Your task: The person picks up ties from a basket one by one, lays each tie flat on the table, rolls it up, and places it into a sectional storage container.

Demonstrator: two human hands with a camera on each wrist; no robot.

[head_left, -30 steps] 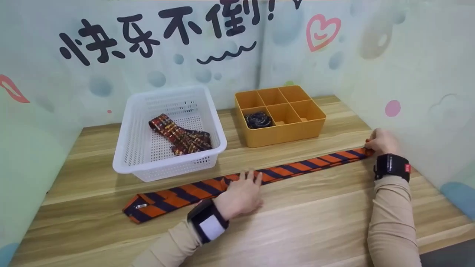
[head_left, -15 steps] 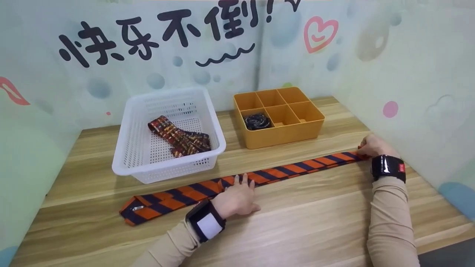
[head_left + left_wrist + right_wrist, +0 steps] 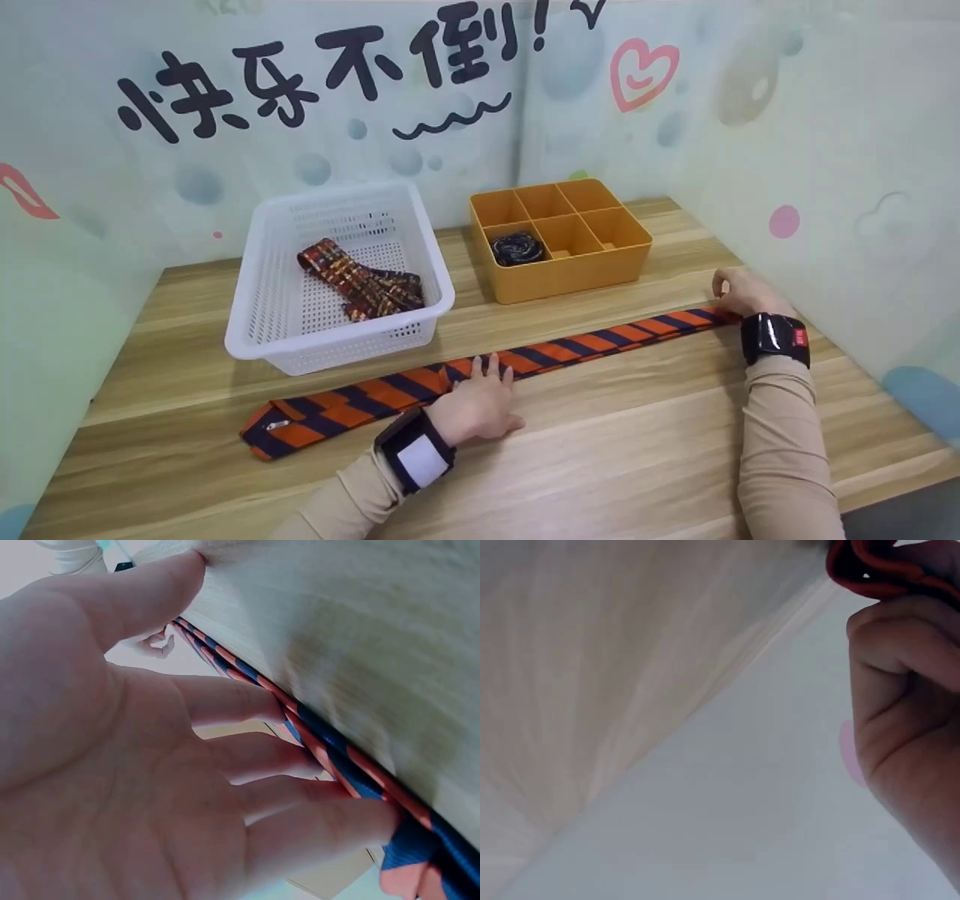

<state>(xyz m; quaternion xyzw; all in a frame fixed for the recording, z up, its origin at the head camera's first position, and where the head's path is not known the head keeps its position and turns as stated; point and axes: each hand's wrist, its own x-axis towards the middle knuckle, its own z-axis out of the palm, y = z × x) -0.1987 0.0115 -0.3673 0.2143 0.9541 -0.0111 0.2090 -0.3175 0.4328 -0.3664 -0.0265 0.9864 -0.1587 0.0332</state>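
An orange and navy striped necktie (image 3: 585, 346) lies lengthwise across the wooden table, its wide pointed end at the left with a small white label. My left hand (image 3: 480, 405) rests on its middle, fingers spread and straight; in the left wrist view the fingertips press along the necktie's edge (image 3: 349, 765). At the far right my right hand (image 3: 746, 292) pinches the narrow end. The right wrist view shows that end doubled over in a small red-orange loop (image 3: 866, 577) at the curled fingers, much of it out of frame.
A white perforated basket (image 3: 337, 336) at the back left holds a plaid necktie (image 3: 345, 277). Right of it stands a mustard six-compartment box (image 3: 577, 276), a rolled dark necktie (image 3: 517, 249) in its front left compartment. Printed walls enclose the table's back and sides.
My right hand has shifted a little left along the necktie, with the narrow end in its fingers. The left hand slid slightly left, then stayed put on the middle.
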